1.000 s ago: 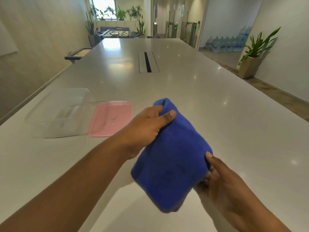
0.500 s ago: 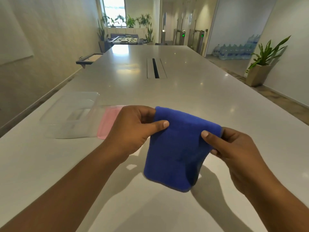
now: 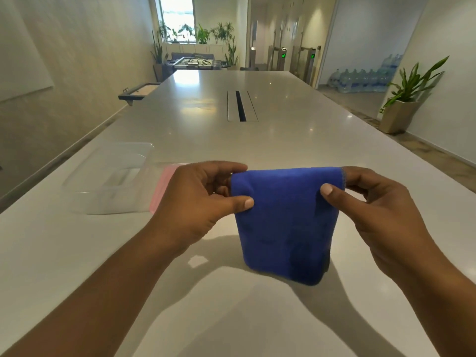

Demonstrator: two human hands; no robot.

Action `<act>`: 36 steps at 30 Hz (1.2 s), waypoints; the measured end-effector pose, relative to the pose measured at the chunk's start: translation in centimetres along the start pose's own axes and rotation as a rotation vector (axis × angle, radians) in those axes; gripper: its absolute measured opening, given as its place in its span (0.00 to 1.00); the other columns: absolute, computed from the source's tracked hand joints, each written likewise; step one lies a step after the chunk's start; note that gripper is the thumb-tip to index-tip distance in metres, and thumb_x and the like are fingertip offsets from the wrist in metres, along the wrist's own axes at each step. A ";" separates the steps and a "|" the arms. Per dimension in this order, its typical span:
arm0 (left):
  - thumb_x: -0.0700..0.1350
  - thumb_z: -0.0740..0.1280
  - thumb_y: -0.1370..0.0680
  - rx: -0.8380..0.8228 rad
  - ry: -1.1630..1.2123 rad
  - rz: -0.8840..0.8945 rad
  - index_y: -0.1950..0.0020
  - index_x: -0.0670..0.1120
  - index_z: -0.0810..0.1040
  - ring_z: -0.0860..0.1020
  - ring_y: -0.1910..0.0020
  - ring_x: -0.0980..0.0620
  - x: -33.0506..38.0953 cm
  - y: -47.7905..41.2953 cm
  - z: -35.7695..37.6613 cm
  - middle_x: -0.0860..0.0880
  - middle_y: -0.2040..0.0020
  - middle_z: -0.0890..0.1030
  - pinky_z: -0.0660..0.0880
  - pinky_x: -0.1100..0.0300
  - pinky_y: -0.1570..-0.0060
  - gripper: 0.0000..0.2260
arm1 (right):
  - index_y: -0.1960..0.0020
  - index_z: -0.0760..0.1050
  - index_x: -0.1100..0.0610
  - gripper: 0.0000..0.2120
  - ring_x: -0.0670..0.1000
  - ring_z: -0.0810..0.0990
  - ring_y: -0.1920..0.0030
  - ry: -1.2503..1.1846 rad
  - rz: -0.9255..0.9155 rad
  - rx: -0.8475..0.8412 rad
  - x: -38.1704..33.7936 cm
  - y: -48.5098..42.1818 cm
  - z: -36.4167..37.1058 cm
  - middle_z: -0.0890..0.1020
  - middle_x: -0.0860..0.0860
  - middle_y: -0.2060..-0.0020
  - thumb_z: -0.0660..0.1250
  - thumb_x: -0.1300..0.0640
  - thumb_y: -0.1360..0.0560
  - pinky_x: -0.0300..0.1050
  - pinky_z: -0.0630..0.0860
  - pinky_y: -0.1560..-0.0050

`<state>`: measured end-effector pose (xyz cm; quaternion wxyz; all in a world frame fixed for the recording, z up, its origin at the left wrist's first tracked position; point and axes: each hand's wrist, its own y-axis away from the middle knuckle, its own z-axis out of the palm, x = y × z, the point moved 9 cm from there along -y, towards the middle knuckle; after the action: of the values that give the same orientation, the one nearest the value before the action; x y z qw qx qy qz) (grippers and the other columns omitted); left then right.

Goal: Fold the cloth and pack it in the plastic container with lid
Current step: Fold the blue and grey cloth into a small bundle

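The folded blue cloth [image 3: 284, 222] is held up over the white table [image 3: 283, 140], pinched at its top corners by the left hand [image 3: 203, 204] and right hand [image 3: 371, 210]; folding looks nearly done, so carriage leftward into the clear plastic container [image 3: 108, 176] beside the pink lid [image 3: 164, 186] is judged next.

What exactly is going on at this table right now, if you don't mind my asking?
A person is holding a folded blue cloth up over the white table, the left hand and right hand each pinching a top corner so it hangs down. The clear plastic container sits open to the left with its pink lid beside it. Nothing is packed yet.
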<state>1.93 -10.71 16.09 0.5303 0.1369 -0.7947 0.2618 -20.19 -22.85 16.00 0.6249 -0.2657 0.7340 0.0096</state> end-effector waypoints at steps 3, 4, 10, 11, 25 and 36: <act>0.42 0.78 0.33 0.014 -0.118 0.078 0.55 0.57 0.85 0.83 0.58 0.49 0.7 0.0 -0.3 0.52 0.59 0.86 0.82 0.58 0.55 0.11 | 0.55 0.84 0.46 0.05 0.46 0.83 0.44 0.036 -0.077 -0.023 -0.5 -0.4 -0.3 0.86 0.43 0.47 0.74 0.52 0.30 0.52 0.77 0.41; 0.44 0.78 0.31 0.032 -0.153 0.105 0.58 0.59 0.84 0.82 0.59 0.51 1.0 0.0 -0.4 0.52 0.59 0.85 0.81 0.61 0.56 0.10 | 0.56 0.84 0.43 0.05 0.47 0.82 0.42 0.060 -0.092 -0.021 -0.6 -0.6 -0.5 0.84 0.42 0.45 0.74 0.46 0.32 0.51 0.76 0.40; 0.51 0.68 0.24 0.035 -0.103 0.131 0.55 0.56 0.77 0.81 0.57 0.56 1.6 0.3 0.0 0.57 0.58 0.83 0.78 0.67 0.59 0.01 | 0.59 0.84 0.38 0.06 0.44 0.86 0.56 -0.100 -0.148 -0.096 -1.7 -0.4 0.0 0.87 0.42 0.61 0.68 0.46 0.30 0.34 0.79 0.52; 0.51 0.67 0.23 0.045 -0.058 0.132 0.54 0.54 0.76 0.81 0.59 0.57 1.6 0.4 0.3 0.56 0.59 0.82 0.78 0.66 0.61 0.02 | 0.58 0.85 0.41 0.08 0.45 0.86 0.57 -0.163 -0.125 -0.110 -1.3 -0.4 0.3 0.87 0.44 0.62 0.67 0.48 0.30 0.34 0.80 0.55; 0.54 0.68 0.25 0.056 0.361 -0.582 0.50 0.42 0.83 0.85 0.56 0.43 -14.8 5.7 4.1 0.42 0.55 0.86 0.81 0.45 0.52 0.15 | 0.24 0.57 0.35 0.41 0.43 0.82 0.45 0.205 0.333 -0.424 11.4 5.1 6.9 0.77 0.39 0.39 0.75 0.51 0.29 0.39 0.80 0.47; 0.51 0.69 0.23 -0.223 0.099 -0.554 0.51 0.45 0.82 0.80 0.66 0.46 -13.0 8.0 5.8 0.42 0.59 0.86 0.75 0.56 0.66 0.09 | 0.24 0.59 0.44 0.39 0.42 0.80 0.50 0.481 0.361 -0.408 12.0 5.1 6.0 0.78 0.45 0.41 0.73 0.44 0.29 0.36 0.77 0.53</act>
<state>-1.24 -8.16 0.28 0.6312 0.2764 -0.7243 0.0248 -17.68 -20.93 2.03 0.3569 -0.2458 0.8780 0.2032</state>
